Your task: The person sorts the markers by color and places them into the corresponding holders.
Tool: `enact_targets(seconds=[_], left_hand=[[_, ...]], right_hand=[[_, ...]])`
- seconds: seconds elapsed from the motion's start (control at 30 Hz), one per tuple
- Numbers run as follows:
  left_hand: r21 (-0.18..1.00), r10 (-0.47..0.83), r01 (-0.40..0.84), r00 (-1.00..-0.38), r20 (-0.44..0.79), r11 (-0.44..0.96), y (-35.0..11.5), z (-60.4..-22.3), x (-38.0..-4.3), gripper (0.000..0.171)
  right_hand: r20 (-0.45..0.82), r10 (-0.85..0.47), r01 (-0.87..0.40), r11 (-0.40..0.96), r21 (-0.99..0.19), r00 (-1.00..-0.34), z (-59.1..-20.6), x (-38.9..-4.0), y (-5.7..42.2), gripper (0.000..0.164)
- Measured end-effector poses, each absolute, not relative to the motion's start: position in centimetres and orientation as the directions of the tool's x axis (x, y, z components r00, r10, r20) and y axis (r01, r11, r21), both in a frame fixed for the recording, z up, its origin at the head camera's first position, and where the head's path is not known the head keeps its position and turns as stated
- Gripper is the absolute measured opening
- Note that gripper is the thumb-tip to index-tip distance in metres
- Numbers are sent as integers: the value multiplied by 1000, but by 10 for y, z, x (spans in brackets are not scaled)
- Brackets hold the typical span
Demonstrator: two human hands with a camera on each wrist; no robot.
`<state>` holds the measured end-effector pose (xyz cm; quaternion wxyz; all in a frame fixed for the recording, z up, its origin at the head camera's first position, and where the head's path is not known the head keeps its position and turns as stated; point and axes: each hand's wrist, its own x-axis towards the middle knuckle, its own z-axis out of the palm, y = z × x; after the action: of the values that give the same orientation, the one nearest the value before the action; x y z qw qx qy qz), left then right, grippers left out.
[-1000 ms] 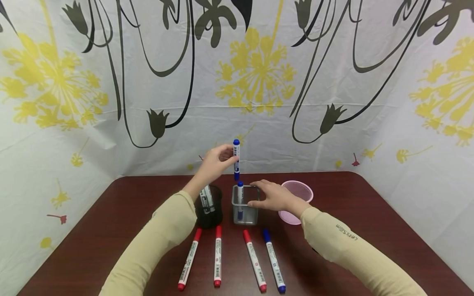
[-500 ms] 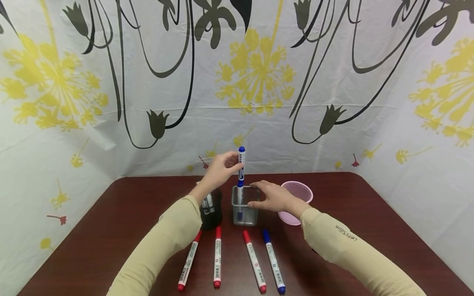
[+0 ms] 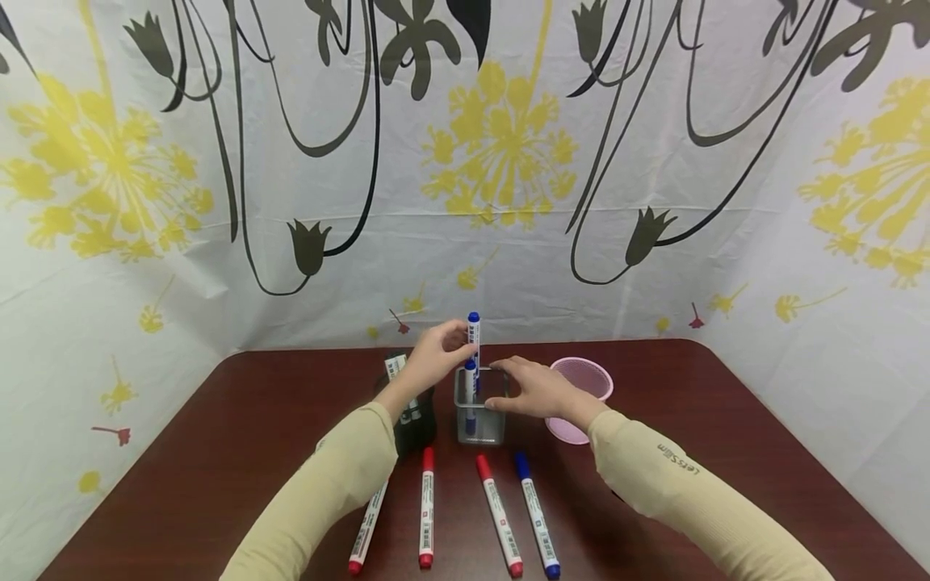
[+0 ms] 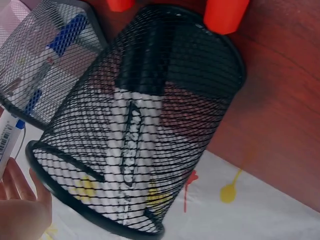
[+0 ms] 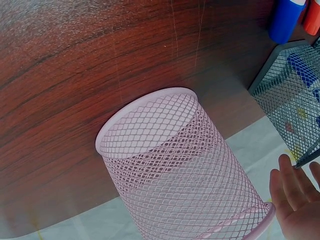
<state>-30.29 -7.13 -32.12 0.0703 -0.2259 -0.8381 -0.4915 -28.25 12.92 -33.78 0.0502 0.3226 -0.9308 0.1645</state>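
My left hand (image 3: 436,355) pinches a blue-capped whiteboard marker (image 3: 474,329) upright, its lower end inside the grey mesh pen holder (image 3: 491,436). Another blue marker (image 3: 470,387) stands in that holder, in front of the held one. In the left wrist view, the left hand (image 4: 25,215) is at the picture's edge with the held marker (image 4: 6,137) beside it. My right hand (image 3: 538,389) spans the holder's right side, thumb at the front rim and fingers at the back rim. In the right wrist view, its fingers (image 5: 290,185) reach the mesh holder's rim.
A black mesh holder (image 4: 200,125) with black-and-white markers (image 4: 132,145) stands left, partly behind my left forearm. A pink mesh holder (image 5: 185,165) stands right. Two red markers (image 3: 427,508) lie front left; a red marker (image 3: 500,516) and a blue marker (image 3: 538,516) lie front right.
My left hand has moved right and then down, bringing the marker from above the grey pen holder into it. The right hand has stayed at the holder's rim.
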Motion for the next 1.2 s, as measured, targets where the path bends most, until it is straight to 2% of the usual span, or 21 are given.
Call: enact_targets(seconds=[0.53, 0.87, 1.2], left_hand=[[811, 289, 432, -896, 337, 393, -79, -338, -302, 23], [820, 312, 417, -899, 309, 391, -80, -341, -301, 23], [822, 295, 432, -894, 337, 372, -82, -340, -300, 20]], right_hand=[[203, -592, -626, 733, -266, -780, -339, -282, 129, 67], [219, -595, -634, 730, -256, -773, -339, -283, 129, 66], [219, -593, -632, 729, -262, -775, -338, -282, 129, 65]])
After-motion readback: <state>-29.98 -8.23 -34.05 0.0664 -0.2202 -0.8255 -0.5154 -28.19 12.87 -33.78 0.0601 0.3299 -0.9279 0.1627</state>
